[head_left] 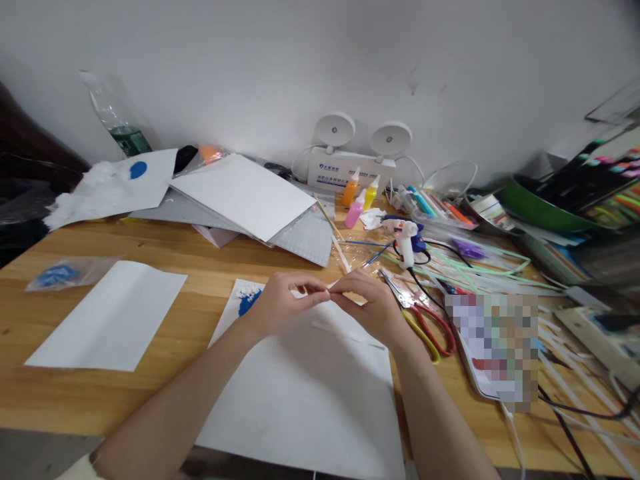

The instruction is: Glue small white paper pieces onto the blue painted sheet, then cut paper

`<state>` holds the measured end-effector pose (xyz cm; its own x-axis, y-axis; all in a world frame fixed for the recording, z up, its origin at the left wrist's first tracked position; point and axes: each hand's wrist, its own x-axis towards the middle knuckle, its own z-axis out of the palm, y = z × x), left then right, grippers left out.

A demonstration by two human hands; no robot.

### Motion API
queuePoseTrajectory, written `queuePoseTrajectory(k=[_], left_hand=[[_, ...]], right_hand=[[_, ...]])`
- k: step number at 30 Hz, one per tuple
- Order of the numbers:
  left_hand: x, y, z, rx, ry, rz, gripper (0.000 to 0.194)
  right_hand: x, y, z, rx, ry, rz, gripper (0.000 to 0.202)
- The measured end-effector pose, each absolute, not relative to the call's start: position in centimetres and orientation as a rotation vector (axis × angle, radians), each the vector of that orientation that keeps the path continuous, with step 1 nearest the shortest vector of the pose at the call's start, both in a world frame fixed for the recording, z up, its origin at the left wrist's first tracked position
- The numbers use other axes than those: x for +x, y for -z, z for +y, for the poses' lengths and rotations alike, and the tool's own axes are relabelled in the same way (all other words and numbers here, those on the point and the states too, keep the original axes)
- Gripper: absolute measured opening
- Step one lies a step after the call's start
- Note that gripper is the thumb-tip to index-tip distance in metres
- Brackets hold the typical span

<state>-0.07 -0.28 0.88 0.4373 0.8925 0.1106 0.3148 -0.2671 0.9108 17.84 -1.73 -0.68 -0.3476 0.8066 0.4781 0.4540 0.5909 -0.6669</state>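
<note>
Over a large white sheet [300, 407] my left hand [277, 303] and my right hand [373, 303] meet fingertip to fingertip. Both are closed in a pinch on a tiny white piece [328, 291], mostly covered by the fingers, so its kind is unclear. Beside my left hand, at the sheet's upper left corner, lies a blue patch [245, 305] with small white bits on it. A thin white paper strip [347, 333] rests on the sheet below my right hand. Scissors [420, 317] with red and yellow handles lie just right of that hand.
At left lie a white paper [110, 320] and a plastic bag [60, 275] with blue material. Stacked boards [245, 193] stand behind. A glue gun [404, 240], three small paint bottles [355, 212], markers [440, 203] and a blurred-out phone [490, 347] crowd the right.
</note>
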Motion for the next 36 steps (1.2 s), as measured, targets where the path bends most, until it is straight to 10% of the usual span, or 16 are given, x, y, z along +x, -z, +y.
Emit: queuePoseTrajectory(k=[28,36], left_hand=[[-0.3,-1.1,-0.1,1.879,-0.817,1.042,0.010],[-0.2,-0.7,-0.3,1.846,-0.809,1.086,0.013]], right_hand=[[16.8,0.0,-2.2,-1.064,-0.772,-1.786,0.007],[23.6,0.6,1.1,-1.650,-0.253,-1.091,0.030]])
